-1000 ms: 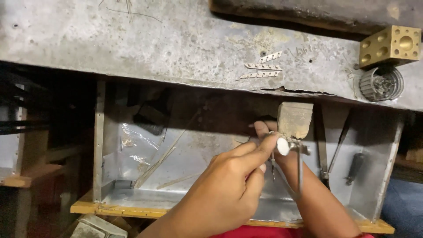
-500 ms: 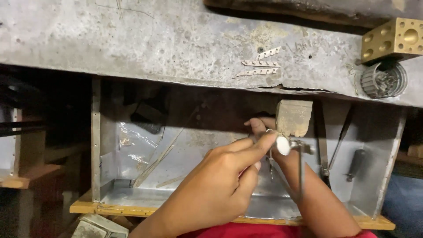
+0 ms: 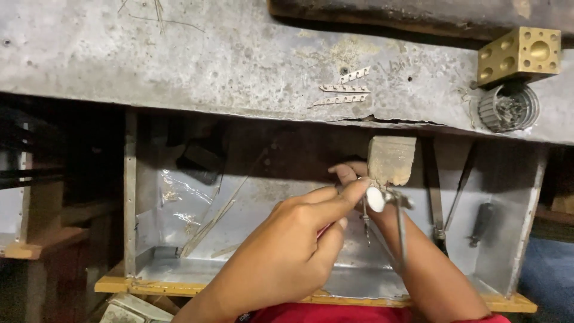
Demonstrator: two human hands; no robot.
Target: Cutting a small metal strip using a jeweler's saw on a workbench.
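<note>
A worn grey bench [image 3: 179,60] fills the top of the view, and under it an open metal-lined drawer [image 3: 143,239] holds the work. The left hand [image 3: 287,251] is curled, thumb and forefinger pressed together on a small pale oval piece [image 3: 375,198] held against the wooden bench pin [image 3: 391,160]. The right hand [image 3: 353,174] sits just behind it, mostly hidden, so its grip cannot be told. A thin saw frame [image 3: 400,233] hangs just right of the piece. On the bench lie a brass dapping block [image 3: 520,55], a round wire brush [image 3: 508,107] and three small notched metal strips [image 3: 344,88].
</note>
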